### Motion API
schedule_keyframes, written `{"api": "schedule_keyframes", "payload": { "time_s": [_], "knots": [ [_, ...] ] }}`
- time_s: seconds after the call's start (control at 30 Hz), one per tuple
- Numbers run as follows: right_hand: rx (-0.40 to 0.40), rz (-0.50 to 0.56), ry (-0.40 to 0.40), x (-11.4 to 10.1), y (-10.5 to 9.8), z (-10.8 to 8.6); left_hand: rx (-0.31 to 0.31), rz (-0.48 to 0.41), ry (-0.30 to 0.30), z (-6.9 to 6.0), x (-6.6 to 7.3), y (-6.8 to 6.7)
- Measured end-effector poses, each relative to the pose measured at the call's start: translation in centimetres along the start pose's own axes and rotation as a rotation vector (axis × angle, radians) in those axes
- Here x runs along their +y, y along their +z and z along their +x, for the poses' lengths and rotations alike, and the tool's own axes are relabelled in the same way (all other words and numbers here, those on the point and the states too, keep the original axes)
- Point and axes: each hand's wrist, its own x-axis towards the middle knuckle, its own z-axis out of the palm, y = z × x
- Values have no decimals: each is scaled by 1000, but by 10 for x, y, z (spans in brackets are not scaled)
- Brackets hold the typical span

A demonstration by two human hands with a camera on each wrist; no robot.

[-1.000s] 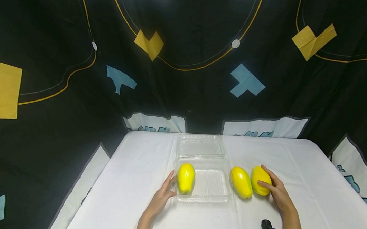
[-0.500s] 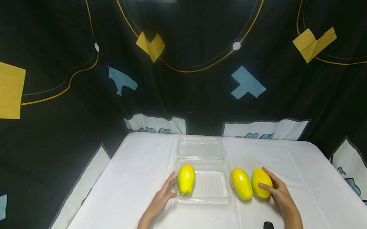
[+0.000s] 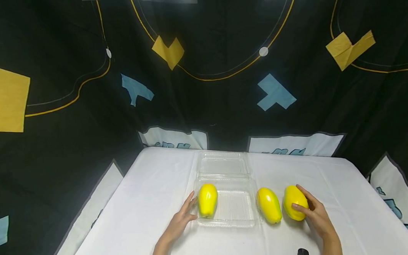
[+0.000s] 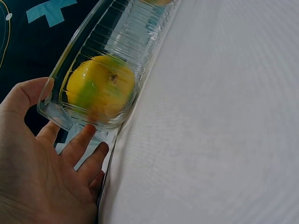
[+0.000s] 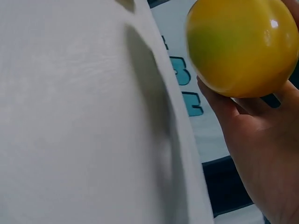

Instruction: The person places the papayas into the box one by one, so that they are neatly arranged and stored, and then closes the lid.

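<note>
Right hand (image 3: 317, 218), lower right of the head view: thumb and fingers curled round one yellow piece, the held fruit (image 3: 293, 200). Change noted: this piece, lately side by side with the loose fruit (image 3: 268, 205), now stands slightly further right, with a strip of white cloth (image 3: 339, 197) showing between the two. Right wrist view: held fruit at upper right, apparently off the cloth, a shadow (image 5: 152, 88) cast below it. Bearing on the work, as judged: the piece is separated from its neighbour and can be handled alone. Loose fruit: lower centre-right, just beside the container, touched by no hand. Clear container (image 3: 235, 204): lower centre, its lid (image 3: 223, 166) laid back towards the top; boxed fruit (image 3: 208, 200) in its left part, right part vacant. Left hand (image 3: 179, 221): lower centre-left, position unchanged, fingers spread, touching the container's left corner, not wrapped round anything.
</note>
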Motion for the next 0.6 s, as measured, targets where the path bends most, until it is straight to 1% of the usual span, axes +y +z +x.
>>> {"api": "schedule_keyframes", "payload": {
  "time_s": [0.13, 0.23, 0.3, 0.37, 0.47, 0.53, 0.57, 0.6],
  "knots": [
    [14, 15, -65, -5, -2, -3, 13, 1, -6, 5, -17, 2],
    [30, -15, -114, 1, -7, 1, 13, 6, -17, 8, -28, 3],
    [40, -55, -137, 11, -11, 8, 12, 7, -14, 9, -31, 2],
    [68, -96, -164, 27, -15, 19, 11, 4, -4, 10, -32, 2],
    [91, -100, -212, 44, -20, 33, 14, 4, 3, 10, -31, 1],
    [99, -83, -261, 50, -22, 40, 16, 8, -2, 10, -31, 2],
    [95, -66, -296, 48, -22, 41, 16, 7, -8, 9, -32, 2],
    [98, -38, -326, 42, -21, 39, 16, 7, -12, 9, -32, 2]
  ]
}}
